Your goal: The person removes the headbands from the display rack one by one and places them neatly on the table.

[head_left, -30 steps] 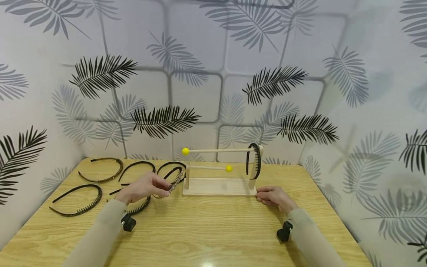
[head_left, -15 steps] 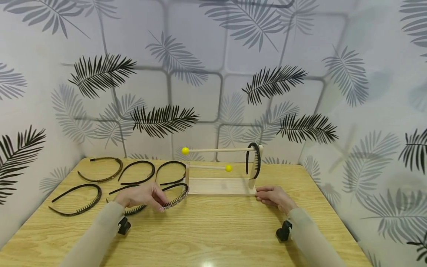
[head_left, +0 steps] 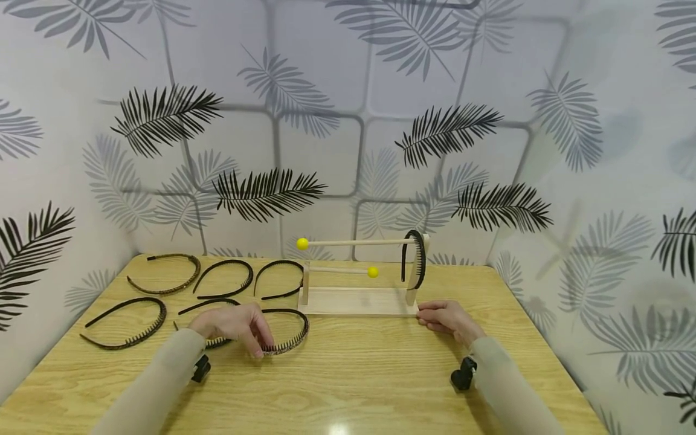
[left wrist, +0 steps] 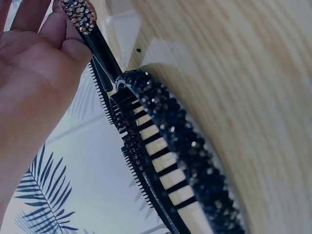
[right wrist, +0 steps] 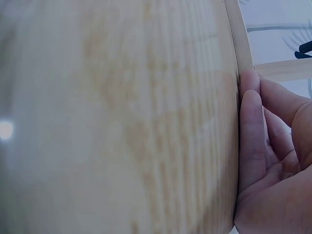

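My left hand (head_left: pixel 237 327) pinches a toothed headband (head_left: pixel 296 341) with a glittery outer band, which lies low at the table surface left of the wooden rack (head_left: pixel 356 301). In the left wrist view a bronze sparkly stretch of the headband (left wrist: pixel 80 15) shows at my fingers, while a dark beaded headband (left wrist: pixel 173 126) with long teeth fills the foreground. One black toothed headband (head_left: pixel 418 261) hangs on the rack's upper rod, against the right post. My right hand (head_left: pixel 449 322) rests on the table, with its fingertips touching the right front corner of the rack's base.
More headbands lie on the left: a brown one (head_left: pixel 190 281) at the back, black ones (head_left: pixel 247 278) (head_left: pixel 280 263) beside it, and a toothed one (head_left: pixel 157 323) in front. Another headband (head_left: pixel 217 342) is partly under my left hand. Yellow balls (head_left: pixel 302 243) (head_left: pixel 372 272) cap the rods.
My left hand has brought the glittery headband down and toward me, turning it from tilted up to lying nearly flat on the table. My right hand stays at the rack's corner.
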{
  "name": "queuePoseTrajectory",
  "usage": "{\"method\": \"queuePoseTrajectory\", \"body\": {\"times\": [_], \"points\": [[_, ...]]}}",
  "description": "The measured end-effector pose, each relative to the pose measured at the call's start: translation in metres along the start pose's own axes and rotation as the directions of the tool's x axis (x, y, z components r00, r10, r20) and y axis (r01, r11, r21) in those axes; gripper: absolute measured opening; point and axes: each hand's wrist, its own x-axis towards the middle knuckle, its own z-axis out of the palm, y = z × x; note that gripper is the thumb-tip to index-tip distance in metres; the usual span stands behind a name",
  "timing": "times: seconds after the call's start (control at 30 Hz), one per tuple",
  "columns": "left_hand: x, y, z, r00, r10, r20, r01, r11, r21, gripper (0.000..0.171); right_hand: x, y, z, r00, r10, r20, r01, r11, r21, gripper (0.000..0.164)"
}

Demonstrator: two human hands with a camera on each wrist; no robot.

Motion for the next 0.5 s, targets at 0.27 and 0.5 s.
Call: {"method": "queuePoseTrajectory", "body": {"times": [0.27, 0.5], "points": [[0.0034, 0.0017, 0.0023, 0.999, -0.04, 0.001, 0.04, 0.998, 0.043, 0.021, -0.0005, -0.0001, 0.0008, 1.0, -0.004, 0.0, 0.004, 1.0, -0.005, 0.045], [0.0057, -0.0047, 0.0011, 1.0, 0.006, 0.017, -0.006, 1.0, -0.001, 0.019, -0.0001, -0.0001, 0.0005, 1.0, -0.009, 0.002, 0.009, 1.0, 0.0, 0.044]]}}
